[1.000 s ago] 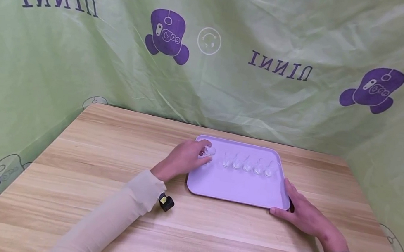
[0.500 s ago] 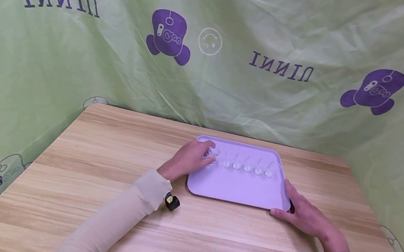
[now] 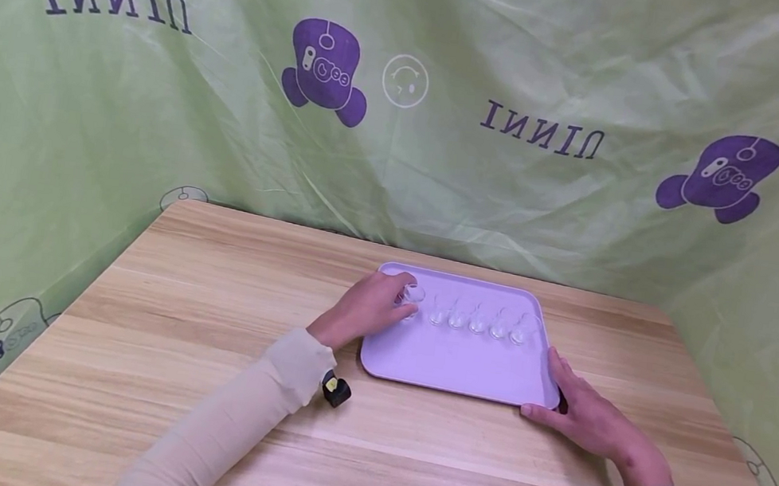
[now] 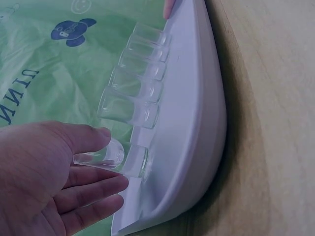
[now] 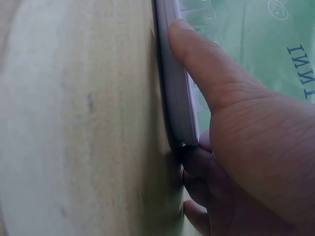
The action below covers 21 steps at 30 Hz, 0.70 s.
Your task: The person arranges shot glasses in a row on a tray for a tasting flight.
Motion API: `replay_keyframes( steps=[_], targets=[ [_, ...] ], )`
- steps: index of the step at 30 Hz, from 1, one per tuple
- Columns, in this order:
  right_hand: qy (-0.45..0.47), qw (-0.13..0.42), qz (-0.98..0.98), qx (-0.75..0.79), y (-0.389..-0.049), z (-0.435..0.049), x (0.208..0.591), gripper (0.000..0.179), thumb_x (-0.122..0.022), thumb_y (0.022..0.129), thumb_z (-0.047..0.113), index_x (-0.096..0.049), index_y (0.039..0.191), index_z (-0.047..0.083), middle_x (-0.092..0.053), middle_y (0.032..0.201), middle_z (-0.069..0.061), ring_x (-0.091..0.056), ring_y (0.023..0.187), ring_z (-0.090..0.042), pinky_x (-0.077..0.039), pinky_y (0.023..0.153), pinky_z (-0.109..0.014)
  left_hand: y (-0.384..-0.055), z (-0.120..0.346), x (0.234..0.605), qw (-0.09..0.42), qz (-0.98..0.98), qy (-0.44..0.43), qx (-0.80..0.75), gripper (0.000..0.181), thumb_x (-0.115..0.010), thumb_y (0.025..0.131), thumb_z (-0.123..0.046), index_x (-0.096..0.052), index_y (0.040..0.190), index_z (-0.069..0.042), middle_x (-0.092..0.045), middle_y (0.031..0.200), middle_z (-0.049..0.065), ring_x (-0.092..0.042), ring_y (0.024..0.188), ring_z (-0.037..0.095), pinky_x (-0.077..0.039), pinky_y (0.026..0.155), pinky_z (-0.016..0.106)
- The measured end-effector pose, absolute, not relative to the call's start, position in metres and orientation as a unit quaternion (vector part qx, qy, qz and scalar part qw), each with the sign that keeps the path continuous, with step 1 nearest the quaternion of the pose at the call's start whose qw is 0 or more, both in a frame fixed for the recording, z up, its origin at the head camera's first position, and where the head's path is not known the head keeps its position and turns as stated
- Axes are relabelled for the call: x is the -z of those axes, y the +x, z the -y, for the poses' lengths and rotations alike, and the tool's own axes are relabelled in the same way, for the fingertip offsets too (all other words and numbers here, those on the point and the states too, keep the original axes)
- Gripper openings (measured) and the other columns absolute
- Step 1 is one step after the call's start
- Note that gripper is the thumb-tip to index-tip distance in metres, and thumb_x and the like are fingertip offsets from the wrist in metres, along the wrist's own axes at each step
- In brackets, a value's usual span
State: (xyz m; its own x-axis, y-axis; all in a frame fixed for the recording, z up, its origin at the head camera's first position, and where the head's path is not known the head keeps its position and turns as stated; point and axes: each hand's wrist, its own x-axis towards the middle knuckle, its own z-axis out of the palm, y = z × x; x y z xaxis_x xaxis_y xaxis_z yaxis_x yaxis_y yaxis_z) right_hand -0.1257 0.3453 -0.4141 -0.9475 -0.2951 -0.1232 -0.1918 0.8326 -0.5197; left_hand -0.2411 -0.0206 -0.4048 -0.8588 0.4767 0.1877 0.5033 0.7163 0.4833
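Thumb and fingers of my left hand (image 3: 369,305) hold a clear shot glass (image 4: 136,160) by its upper part, over the left end of the lilac tray (image 3: 451,362). In the left wrist view the base of this glass sits right at the tray surface. Beside it runs a row of several like shot glasses (image 3: 477,324), standing upright, with a small gap between the held one and the row. My right hand (image 3: 589,416) holds the tray's near right corner, thumb along the front edge and fingers along the right side, partly hidden in the right wrist view.
The tray lies on a wood-grain table (image 3: 364,465), close to its back edge. A green curtain (image 3: 438,192) with purple prints hangs right behind and to both sides. Black wrist devices (image 3: 337,389) stick out from the sleeves.
My left hand has moved slightly to the right with the shot glass, closer to the row, and has slowed. My right hand and the tray have stayed in place.
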Motion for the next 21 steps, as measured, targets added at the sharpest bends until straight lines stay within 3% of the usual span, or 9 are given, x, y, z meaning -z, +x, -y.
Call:
replay_keyframes(
  steps=[7,21],
  targets=[
    [-0.126,0.102,-0.954,0.254,-0.1251,-0.3452,0.4138,0.113,-0.073,0.093,0.05,-0.005,0.16,-0.01,-0.008,0.16,-0.042,-0.013,0.146,-0.059,-0.019,0.112,-0.072,-0.2441,0.0188,0.4095,0.02,0.925,-0.266,0.271,0.043,-0.072,0.099,-0.031,-0.064,0.134,-0.007,-0.067,0.092,0.001,-0.062,0.081,0.013,-0.053,0.073,0.029],
    [-0.127,0.096,-0.953,0.258,-0.1231,-0.3447,0.4134,0.112,-0.074,0.093,0.049,-0.007,0.16,-0.01,-0.01,0.16,-0.041,-0.015,0.146,-0.059,-0.021,0.112,-0.072,-0.2434,0.017,0.4095,0.011,0.921,-0.259,0.29,0.043,-0.073,0.098,-0.03,-0.063,0.134,-0.007,-0.069,0.098,0.003,-0.065,0.087,0.015,-0.054,0.077,0.032]
  ],
)
